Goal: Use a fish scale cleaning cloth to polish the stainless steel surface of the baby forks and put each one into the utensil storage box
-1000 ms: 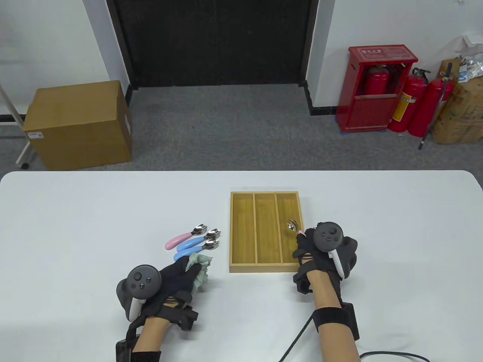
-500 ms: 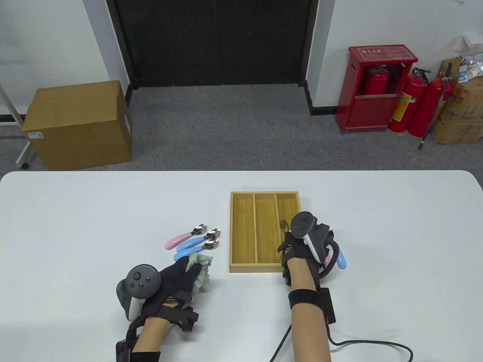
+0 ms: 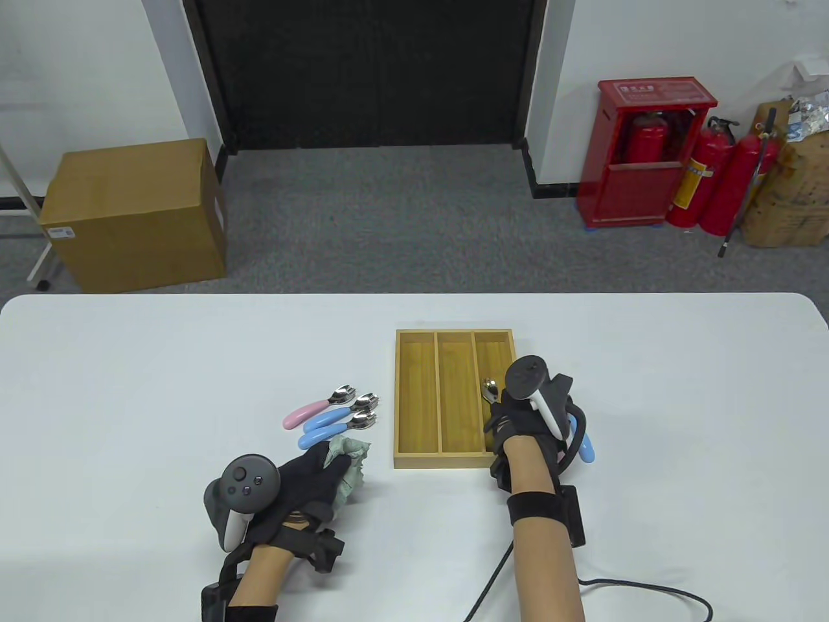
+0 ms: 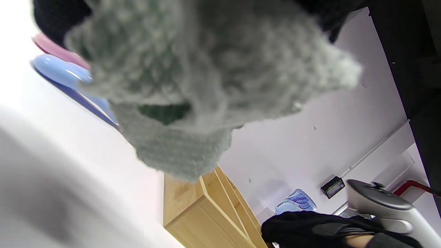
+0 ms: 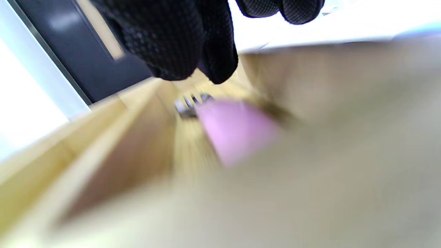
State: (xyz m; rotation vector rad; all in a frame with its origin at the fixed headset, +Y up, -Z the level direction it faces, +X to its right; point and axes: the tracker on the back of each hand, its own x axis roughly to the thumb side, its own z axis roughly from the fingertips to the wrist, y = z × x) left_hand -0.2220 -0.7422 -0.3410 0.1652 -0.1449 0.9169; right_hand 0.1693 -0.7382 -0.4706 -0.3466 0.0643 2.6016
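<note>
The right hand (image 3: 528, 414) hovers low over the near end of the wooden utensil storage box (image 3: 453, 399), and the risk is that it knocks or drags the pink-handled baby fork (image 5: 234, 129) askew against the rim; whether its grip is closed on the handle I cannot tell. That fork lies in the box's right compartment, steel head (image 3: 489, 391) toward the counter's far edge; the other two compartments look empty. The left hand (image 3: 304, 483) pinches the grey-green fish scale cloth (image 3: 350, 463) beside three unpolished forks (image 3: 333, 414) left of the box.
</note>
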